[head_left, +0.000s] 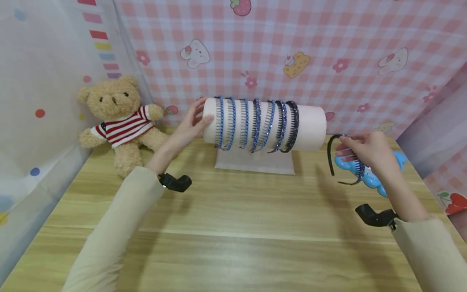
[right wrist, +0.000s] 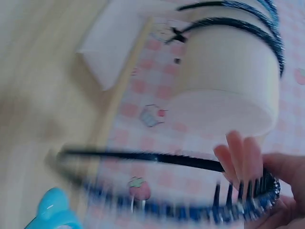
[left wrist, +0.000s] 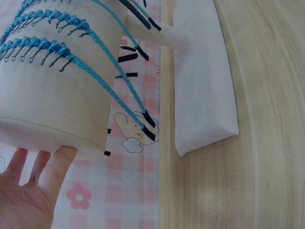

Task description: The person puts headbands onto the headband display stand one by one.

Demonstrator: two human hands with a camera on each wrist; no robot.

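Observation:
A white padded roll point(head_left: 310, 127) on a pale base point(head_left: 255, 162) bears several toothed headbands point(head_left: 257, 123), light blue at the left through to black at the right. My left hand point(head_left: 191, 121) is at the roll's left end. In the left wrist view its extended fingers point(left wrist: 57, 167) touch the rim of that end. To the right of the roll my right hand point(head_left: 368, 148) pinches a dark blue, glittering headband point(head_left: 359, 172) by its side, above the table. Its comb teeth and black band point(right wrist: 190, 161) show in the right wrist view, partly blurred.
A blue cloud-shaped tray point(head_left: 372, 178) lies beneath and behind my right hand. At the back left a teddy bear point(head_left: 120, 121) in a striped shirt sits on the wooden table point(head_left: 233, 227). Pink checked cloth point(head_left: 226, 61) hangs close behind the roll.

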